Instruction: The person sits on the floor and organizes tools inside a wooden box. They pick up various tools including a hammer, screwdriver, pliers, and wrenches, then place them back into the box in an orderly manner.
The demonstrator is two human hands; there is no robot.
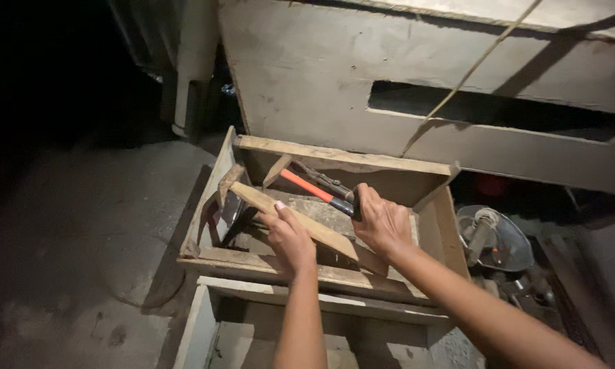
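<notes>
Head view: both hands are inside a rough wooden toolbox [335, 158] standing on a dusty concrete floor [82, 225].

Left hand [290, 239]: fingers curled over a wood-handled hammer [287, 215], gripping partway along the handle. The handle runs diagonally from lower right up to the upper left, head end [229, 183] near the box's left wall, tilted against it.

Right hand [382, 222]: closed around the black grip of a second tool with an orange-red handle [307, 186]. That handle angles up-left toward the box's back wall. The head end looks pale and wedge-shaped; cannot tell the exact tool type. A dark metal tool [324, 181] lies just beside it, parallel.

The two handles sit close together, with the wood one in front and lower. Whether they touch is unclear.

Box interior: dark, a few more tool shapes low on the left, too dim to identify.

Around it:
- a second wooden frame [205, 321] directly in front, nearer the camera
- a large pale board panel with a slot cutout [307, 75] behind
- a cord [471, 68] running diagonally across the panel
- a round wire fan guard [495, 239] on the ground to the right
</notes>
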